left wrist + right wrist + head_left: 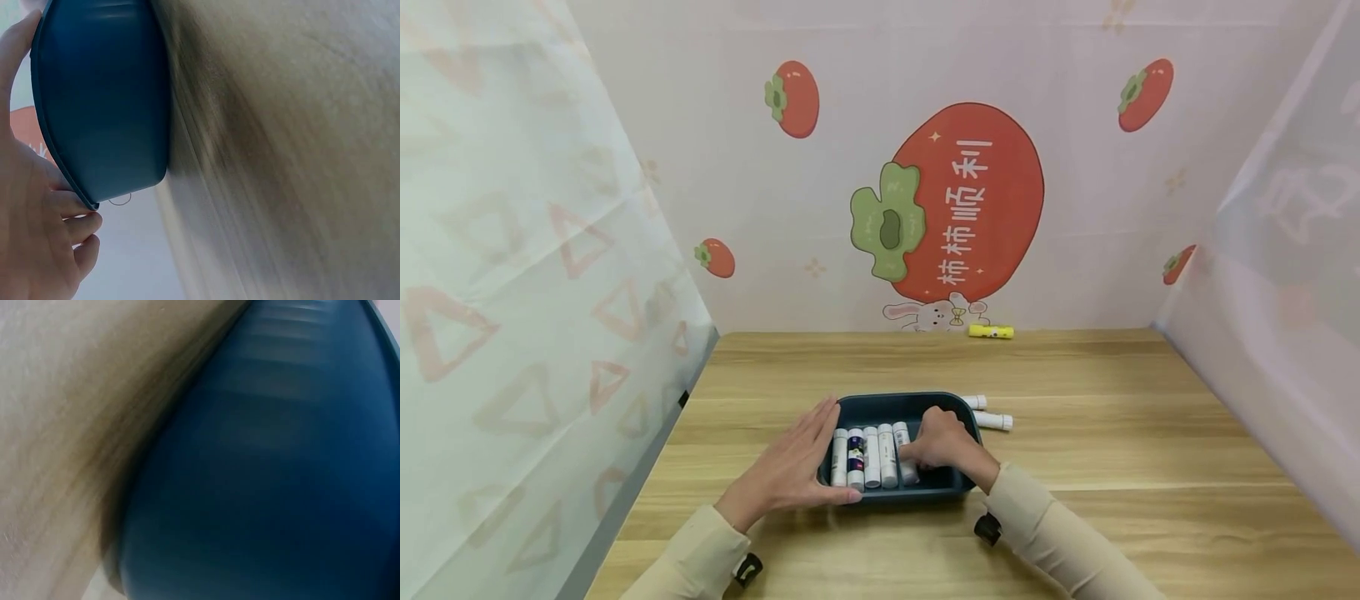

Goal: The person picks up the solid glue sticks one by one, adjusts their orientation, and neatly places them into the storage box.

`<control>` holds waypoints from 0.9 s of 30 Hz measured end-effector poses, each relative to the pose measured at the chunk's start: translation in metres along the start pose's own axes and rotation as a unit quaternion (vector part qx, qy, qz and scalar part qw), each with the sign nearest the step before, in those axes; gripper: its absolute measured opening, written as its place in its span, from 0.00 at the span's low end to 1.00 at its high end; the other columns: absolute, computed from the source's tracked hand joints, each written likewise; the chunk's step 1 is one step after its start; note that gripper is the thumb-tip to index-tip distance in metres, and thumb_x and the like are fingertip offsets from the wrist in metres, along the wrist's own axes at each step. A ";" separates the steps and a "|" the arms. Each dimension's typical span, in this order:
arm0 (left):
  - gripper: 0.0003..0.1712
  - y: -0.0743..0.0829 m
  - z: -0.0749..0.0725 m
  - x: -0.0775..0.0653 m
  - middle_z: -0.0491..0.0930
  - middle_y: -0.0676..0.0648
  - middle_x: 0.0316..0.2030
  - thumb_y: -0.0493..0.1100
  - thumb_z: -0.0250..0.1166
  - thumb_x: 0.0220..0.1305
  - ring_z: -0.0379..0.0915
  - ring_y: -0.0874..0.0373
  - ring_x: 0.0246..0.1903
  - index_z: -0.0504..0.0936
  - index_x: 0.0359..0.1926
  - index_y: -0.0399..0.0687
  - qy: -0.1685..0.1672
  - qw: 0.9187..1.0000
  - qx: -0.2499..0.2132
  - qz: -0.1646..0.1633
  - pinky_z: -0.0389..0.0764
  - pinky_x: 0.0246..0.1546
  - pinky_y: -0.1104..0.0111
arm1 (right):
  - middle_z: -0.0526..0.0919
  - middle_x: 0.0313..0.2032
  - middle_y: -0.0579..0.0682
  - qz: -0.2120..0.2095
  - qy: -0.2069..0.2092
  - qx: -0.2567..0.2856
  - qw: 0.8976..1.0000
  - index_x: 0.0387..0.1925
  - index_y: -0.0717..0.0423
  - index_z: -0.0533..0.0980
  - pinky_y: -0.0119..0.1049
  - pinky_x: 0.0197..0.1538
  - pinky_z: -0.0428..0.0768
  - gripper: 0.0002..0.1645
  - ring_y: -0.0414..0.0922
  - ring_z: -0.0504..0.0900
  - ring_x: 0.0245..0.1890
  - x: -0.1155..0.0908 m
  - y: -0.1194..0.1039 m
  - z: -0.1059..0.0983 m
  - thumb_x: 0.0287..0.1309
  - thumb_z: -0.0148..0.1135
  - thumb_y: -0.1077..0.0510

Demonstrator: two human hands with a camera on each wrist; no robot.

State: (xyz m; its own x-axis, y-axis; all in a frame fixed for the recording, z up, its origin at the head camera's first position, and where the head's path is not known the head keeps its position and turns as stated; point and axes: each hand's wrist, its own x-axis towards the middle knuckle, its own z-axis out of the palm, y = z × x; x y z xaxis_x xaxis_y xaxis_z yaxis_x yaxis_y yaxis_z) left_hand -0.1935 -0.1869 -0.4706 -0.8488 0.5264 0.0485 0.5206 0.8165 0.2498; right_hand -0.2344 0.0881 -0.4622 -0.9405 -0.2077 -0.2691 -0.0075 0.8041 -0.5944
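While mostly white tubes (872,457) occupy blue tray (917,495) | left grip (793,464) spread | right grip (943,439) unclear

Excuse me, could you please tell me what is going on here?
A person's left-hand grip rests on the left end of a dark blue tray, which holds five tubes side by side. The right-hand grip reaches inside at the rightmost tube; whether it holds it is hidden. Two white tubes lie outside, right of the tray, and a yellow tube lies at the table's far edge.
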 end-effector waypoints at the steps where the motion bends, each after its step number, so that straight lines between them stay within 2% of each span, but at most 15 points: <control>1: 0.77 0.000 0.000 0.000 0.38 0.40 0.86 0.87 0.59 0.55 0.40 0.43 0.86 0.44 0.85 0.38 0.000 1.000 0.000 0.000 0.54 0.84 0.48 | 0.82 0.13 0.45 -0.001 -0.002 0.004 1.000 0.12 0.54 0.83 0.31 0.23 0.77 0.23 0.42 0.83 0.18 0.000 0.000 0.000 0.57 0.79 0.50; 6: 0.77 -0.001 -0.001 0.000 0.37 0.40 0.86 0.87 0.59 0.55 0.40 0.43 0.86 0.44 0.85 0.38 0.003 1.000 -0.001 -0.003 0.54 0.83 0.48 | 0.86 0.17 0.47 -0.019 -0.019 0.013 1.000 0.15 0.57 0.85 0.35 0.27 0.85 0.21 0.42 0.86 0.20 -0.002 -0.003 -0.004 0.59 0.78 0.51; 9: 0.78 0.000 -0.002 0.000 0.38 0.40 0.86 0.88 0.59 0.54 0.40 0.42 0.85 0.44 0.85 0.38 0.000 1.000 -0.001 -0.002 0.54 0.83 0.47 | 0.88 0.19 0.48 -0.036 -0.026 0.006 0.999 0.18 0.57 0.87 0.35 0.29 0.86 0.20 0.42 0.88 0.22 -0.004 -0.003 -0.012 0.60 0.77 0.50; 12: 0.78 0.000 -0.001 0.000 0.39 0.39 0.86 0.88 0.59 0.54 0.41 0.42 0.85 0.44 0.85 0.39 -0.007 1.000 -0.006 0.001 0.54 0.83 0.47 | 0.89 0.23 0.47 -0.059 -0.023 0.005 0.998 0.25 0.56 0.89 0.34 0.29 0.83 0.16 0.42 0.87 0.25 -0.008 -0.003 -0.033 0.63 0.75 0.50; 16: 0.78 0.001 -0.001 0.001 0.40 0.40 0.86 0.88 0.59 0.53 0.41 0.43 0.85 0.44 0.85 0.39 -0.012 1.000 -0.008 0.000 0.54 0.83 0.48 | 0.89 0.30 0.48 -0.113 0.005 -0.001 0.994 0.36 0.55 0.89 0.35 0.34 0.84 0.10 0.42 0.84 0.30 -0.012 0.000 -0.073 0.66 0.73 0.51; 20: 0.78 0.001 -0.001 0.001 0.40 0.40 0.86 0.89 0.58 0.53 0.41 0.42 0.85 0.44 0.85 0.39 -0.011 1.000 -0.002 -0.001 0.54 0.83 0.48 | 0.90 0.37 0.49 -0.174 0.030 -0.038 0.984 0.43 0.58 0.87 0.39 0.44 0.89 0.10 0.42 0.85 0.36 -0.012 0.019 -0.111 0.68 0.71 0.55; 22: 0.78 0.001 -0.001 0.001 0.39 0.40 0.86 0.89 0.58 0.53 0.41 0.42 0.85 0.45 0.85 0.39 -0.011 1.000 0.000 0.000 0.54 0.83 0.48 | 0.90 0.38 0.51 -0.192 0.036 -0.059 0.979 0.45 0.61 0.86 0.41 0.47 0.90 0.11 0.42 0.87 0.38 -0.011 0.034 -0.124 0.68 0.70 0.57; 25: 0.78 0.000 0.000 0.001 0.40 0.40 0.86 0.89 0.58 0.53 0.41 0.42 0.85 0.45 0.85 0.39 -0.010 1.000 -0.003 -0.003 0.55 0.83 0.48 | 0.90 0.39 0.53 -0.194 0.051 -0.095 0.975 0.46 0.64 0.86 0.44 0.47 0.90 0.12 0.43 0.87 0.38 -0.008 0.059 -0.135 0.66 0.71 0.60; 27: 0.78 0.000 0.001 0.001 0.40 0.40 0.86 0.89 0.58 0.53 0.41 0.43 0.85 0.45 0.85 0.38 -0.010 1.000 -0.005 -0.008 0.55 0.83 0.48 | 0.90 0.38 0.53 -0.189 0.055 -0.116 0.973 0.46 0.66 0.86 0.44 0.46 0.90 0.13 0.43 0.86 0.37 -0.005 0.076 -0.135 0.65 0.72 0.60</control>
State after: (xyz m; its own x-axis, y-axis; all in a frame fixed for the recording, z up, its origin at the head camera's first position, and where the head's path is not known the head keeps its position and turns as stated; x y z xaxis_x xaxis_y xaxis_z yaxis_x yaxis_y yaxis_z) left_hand -0.1939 -0.1861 -0.4718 -0.8547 0.5185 0.0262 0.5067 0.8222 0.2595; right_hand -0.2758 0.2252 -0.4040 -0.8859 -0.4631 0.0263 -0.4254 0.7887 -0.4438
